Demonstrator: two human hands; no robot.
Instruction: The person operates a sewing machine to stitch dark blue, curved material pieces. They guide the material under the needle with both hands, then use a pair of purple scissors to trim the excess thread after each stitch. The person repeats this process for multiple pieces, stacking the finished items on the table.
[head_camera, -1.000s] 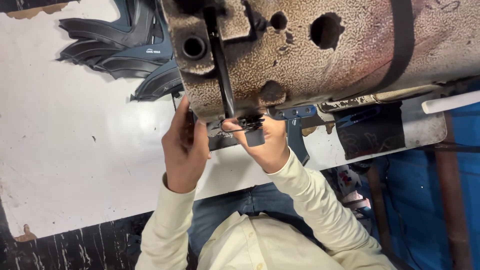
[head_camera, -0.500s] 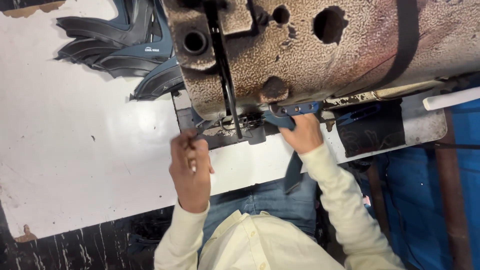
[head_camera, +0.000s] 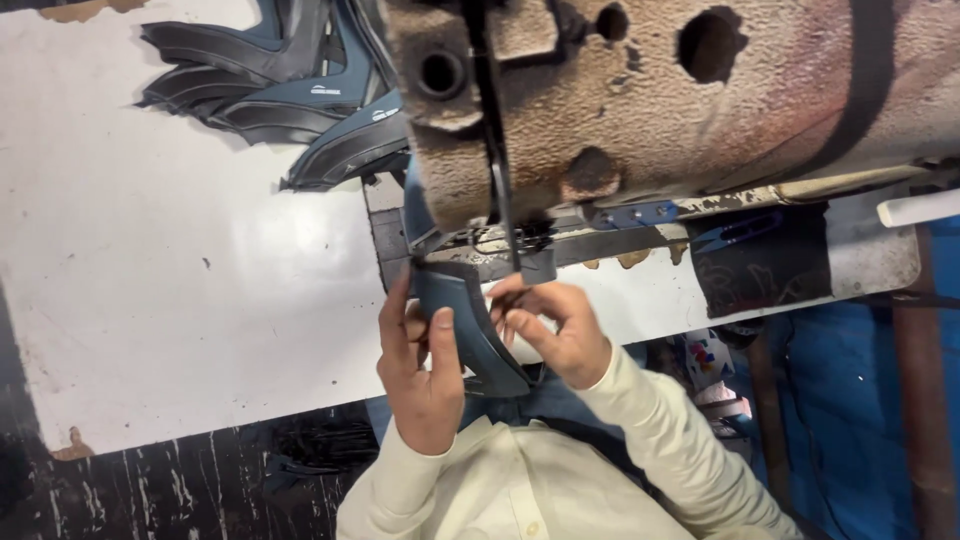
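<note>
Fingers (head_camera: 446, 345) pinch curved blue-grey strip (head_camera: 470, 325) (dark edges).

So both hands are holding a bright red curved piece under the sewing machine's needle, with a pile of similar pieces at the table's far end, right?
Not quite: the head view shows the curved piece is dark blue, not red. The rest holds: left hand and right hand hold it by the sewing machine, pile of pieces beyond.

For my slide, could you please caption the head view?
Both hands, left and right, hold a curved blue piece under a worn sewing machine.
</note>
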